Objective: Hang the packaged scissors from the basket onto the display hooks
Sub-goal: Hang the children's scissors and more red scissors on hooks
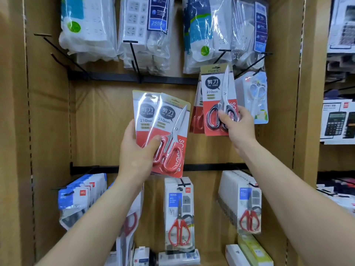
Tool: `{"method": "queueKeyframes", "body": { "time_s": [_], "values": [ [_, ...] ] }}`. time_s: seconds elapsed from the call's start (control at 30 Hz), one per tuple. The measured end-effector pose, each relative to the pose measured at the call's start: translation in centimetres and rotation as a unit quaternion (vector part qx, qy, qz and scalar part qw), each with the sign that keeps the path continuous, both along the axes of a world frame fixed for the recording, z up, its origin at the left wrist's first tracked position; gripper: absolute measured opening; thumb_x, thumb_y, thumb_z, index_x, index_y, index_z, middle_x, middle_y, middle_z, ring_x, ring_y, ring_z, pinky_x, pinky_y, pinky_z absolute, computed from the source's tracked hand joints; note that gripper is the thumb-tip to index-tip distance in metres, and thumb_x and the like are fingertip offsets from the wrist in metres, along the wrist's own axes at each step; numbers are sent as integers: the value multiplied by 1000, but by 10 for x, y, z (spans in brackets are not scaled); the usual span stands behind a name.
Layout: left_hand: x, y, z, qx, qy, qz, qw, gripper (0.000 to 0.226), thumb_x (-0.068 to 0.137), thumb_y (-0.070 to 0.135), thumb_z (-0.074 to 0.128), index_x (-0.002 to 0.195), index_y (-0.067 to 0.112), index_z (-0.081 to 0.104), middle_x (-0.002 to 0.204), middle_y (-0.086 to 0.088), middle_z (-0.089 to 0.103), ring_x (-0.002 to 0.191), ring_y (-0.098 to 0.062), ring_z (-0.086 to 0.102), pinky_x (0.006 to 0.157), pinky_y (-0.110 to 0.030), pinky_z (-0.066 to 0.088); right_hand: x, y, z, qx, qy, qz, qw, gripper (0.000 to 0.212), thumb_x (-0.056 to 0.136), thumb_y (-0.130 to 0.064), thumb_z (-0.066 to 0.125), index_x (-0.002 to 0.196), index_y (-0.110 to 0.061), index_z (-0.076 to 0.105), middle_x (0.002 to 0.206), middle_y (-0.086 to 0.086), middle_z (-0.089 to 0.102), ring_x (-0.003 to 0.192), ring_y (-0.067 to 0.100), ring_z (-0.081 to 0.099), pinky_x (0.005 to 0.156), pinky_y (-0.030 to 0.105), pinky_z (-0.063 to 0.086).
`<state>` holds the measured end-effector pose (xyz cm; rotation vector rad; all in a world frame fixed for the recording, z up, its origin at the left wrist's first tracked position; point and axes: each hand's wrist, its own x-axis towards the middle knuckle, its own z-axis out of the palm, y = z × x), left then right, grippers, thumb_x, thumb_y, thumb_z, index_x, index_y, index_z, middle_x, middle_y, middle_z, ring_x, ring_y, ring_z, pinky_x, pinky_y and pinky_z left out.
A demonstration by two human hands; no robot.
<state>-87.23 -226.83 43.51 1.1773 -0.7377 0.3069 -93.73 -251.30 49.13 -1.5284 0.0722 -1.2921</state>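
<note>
My left hand (137, 150) grips two fanned packs of red-handled scissors (169, 131) in front of the middle of the display, thumb across the front pack's handles. My right hand (237, 123) pinches the lower part of a pack of black-handled scissors (217, 93), held upright at a black display hook (223, 52) on the upper rail. Behind that pack hang more red scissor packs (196, 120). The basket is out of view.
Bare black hooks (134, 60) jut from the upper rail (115, 77) at the left and centre. Bagged power strips (142, 31) hang above. Small blue scissors (256, 96) hang to the right. Other scissor packs (179, 214) fill the lower rail's hooks. Calculators (338, 121) sit far right.
</note>
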Motion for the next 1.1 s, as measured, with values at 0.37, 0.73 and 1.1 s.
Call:
{"method": "queueKeyframes", "body": {
  "time_s": [0.37, 0.73, 1.1],
  "values": [
    [3, 3, 0, 2, 4, 6, 1000, 41, 96, 23, 73, 131, 32, 55, 110, 6, 76, 94, -18, 78, 81, -47, 65, 9, -4, 21, 10, 8, -11, 1000, 28, 93, -28, 76, 116, -18, 62, 104, -5, 74, 91, 9, 74, 75, 24, 59],
    [3, 7, 1, 8, 2, 12, 1000, 36, 95, 24, 75, 124, 35, 57, 110, 4, 76, 94, -19, 78, 81, -48, 65, 28, -13, 39, 16, 76, -44, 996, 30, 92, -37, 76, 108, -12, 70, 90, -2, 74, 81, 12, 71, 71, 30, 59],
    [0, 2, -4, 8, -11, 25, 1000, 36, 94, 18, 76, 122, 33, 59, 105, 8, 77, 91, -12, 77, 81, -39, 65, -10, 80, -46, -72, 217, 132, 965, 39, 95, -50, 65, 123, -23, 62, 110, -2, 72, 90, 17, 73, 70, 33, 58]
  ]
}}
